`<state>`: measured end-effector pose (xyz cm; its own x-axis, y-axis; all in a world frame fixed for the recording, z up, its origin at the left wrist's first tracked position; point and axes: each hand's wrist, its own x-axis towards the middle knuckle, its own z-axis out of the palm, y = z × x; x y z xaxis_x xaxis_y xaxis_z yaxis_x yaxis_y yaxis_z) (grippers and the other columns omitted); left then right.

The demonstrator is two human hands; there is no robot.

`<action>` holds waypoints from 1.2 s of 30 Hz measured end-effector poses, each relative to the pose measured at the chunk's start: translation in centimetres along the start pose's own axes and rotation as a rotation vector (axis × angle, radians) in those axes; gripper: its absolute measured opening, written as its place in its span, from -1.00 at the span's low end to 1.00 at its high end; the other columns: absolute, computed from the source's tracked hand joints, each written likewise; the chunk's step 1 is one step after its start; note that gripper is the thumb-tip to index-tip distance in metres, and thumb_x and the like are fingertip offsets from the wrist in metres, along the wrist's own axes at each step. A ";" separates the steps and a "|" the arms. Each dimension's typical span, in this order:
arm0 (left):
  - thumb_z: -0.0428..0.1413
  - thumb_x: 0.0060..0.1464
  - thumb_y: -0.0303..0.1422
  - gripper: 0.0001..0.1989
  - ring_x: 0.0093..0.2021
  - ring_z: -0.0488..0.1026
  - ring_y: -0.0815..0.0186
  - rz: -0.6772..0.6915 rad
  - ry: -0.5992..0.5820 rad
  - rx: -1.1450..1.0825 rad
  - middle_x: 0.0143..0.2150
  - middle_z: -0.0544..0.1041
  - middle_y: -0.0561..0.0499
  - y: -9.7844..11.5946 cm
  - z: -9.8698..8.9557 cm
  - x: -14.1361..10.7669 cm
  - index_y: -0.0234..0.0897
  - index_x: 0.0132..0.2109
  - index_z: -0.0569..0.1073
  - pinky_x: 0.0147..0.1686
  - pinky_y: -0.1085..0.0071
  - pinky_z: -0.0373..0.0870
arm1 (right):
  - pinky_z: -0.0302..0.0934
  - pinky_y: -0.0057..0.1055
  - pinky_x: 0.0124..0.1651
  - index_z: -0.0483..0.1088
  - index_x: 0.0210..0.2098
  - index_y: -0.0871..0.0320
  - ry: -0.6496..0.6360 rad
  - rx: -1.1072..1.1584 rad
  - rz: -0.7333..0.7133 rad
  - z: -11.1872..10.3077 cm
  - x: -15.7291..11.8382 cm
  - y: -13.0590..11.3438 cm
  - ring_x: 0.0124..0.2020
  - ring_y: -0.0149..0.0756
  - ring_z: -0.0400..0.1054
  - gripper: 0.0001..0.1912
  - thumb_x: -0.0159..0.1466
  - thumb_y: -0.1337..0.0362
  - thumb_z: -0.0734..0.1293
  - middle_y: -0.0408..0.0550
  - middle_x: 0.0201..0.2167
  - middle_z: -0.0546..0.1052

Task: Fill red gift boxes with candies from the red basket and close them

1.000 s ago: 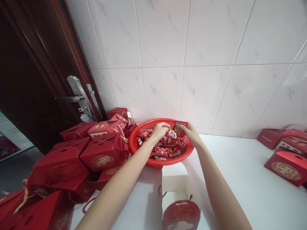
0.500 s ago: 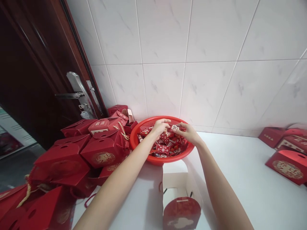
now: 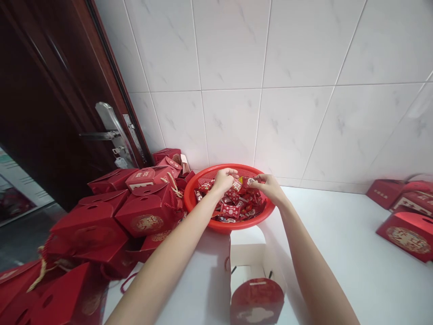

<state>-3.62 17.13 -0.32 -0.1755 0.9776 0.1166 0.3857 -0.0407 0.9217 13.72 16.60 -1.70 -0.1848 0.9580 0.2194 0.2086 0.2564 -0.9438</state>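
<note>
A red plastic basket (image 3: 196,210) full of red wrapped candies (image 3: 230,210) stands against the tiled wall. My left hand (image 3: 224,179) is over the basket's middle, its fingers curled at a red and white candy. At the basket's right side, my right hand (image 3: 269,188) pinches a red candy with a pale label (image 3: 252,181). In front of the basket is an open red and white box (image 3: 257,298), its inside facing up and no candy visible in it.
Many closed red gift boxes (image 3: 145,212) are piled on the left, some with rope handles. More red boxes (image 3: 407,234) stand at the right edge of the white table (image 3: 334,234). A dark door (image 3: 43,90) with a metal handle is at the left.
My right hand has shifted slightly right with the labelled candy. My left fingers have drawn in a little, and a red and white candy now shows beside them.
</note>
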 end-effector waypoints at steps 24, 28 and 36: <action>0.31 -0.11 -0.18 -0.58 0.17 0.43 -0.11 0.153 -0.554 1.103 0.03 0.61 -0.21 0.9 0.6 -2.3 -0.23 -0.07 0.60 0.20 0.11 0.28 | 0.06 -0.37 -0.39 0.21 -0.52 0.08 0.072 -0.289 -0.077 0.3 0.5 0.7 -0.48 -0.31 0.23 -0.75 0.09 0.10 0.33 -0.21 -0.56 0.35; 0.27 -0.13 0.04 -0.39 0.08 0.50 -0.07 0.104 -0.660 1.165 0.06 0.60 -0.22 1.0 0.9 -2.7 -0.25 0.00 0.57 0.10 0.20 0.38 | 0.09 -0.36 -0.39 0.20 -0.53 0.08 0.054 -0.286 -0.081 0.4 0.5 0.7 -0.46 -0.30 0.27 -0.74 0.09 0.10 0.33 -0.18 -0.53 0.41; 0.32 -0.13 -0.05 -0.29 0.24 0.35 -0.26 0.101 -0.665 1.221 0.15 0.53 -0.37 0.8 2.1 -3.2 -0.35 0.13 0.50 0.24 -0.04 0.19 | 0.14 -0.37 -0.39 0.25 -0.52 0.09 0.057 -0.275 -0.075 0.5 0.5 0.7 -0.45 -0.28 0.32 -0.80 0.07 0.14 0.33 -0.16 -0.52 0.46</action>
<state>-0.88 14.40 -0.71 0.2253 0.9090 -0.3506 0.9684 -0.2485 -0.0220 13.29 17.17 -2.38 -0.1573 0.9387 0.3068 0.4503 0.3447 -0.8237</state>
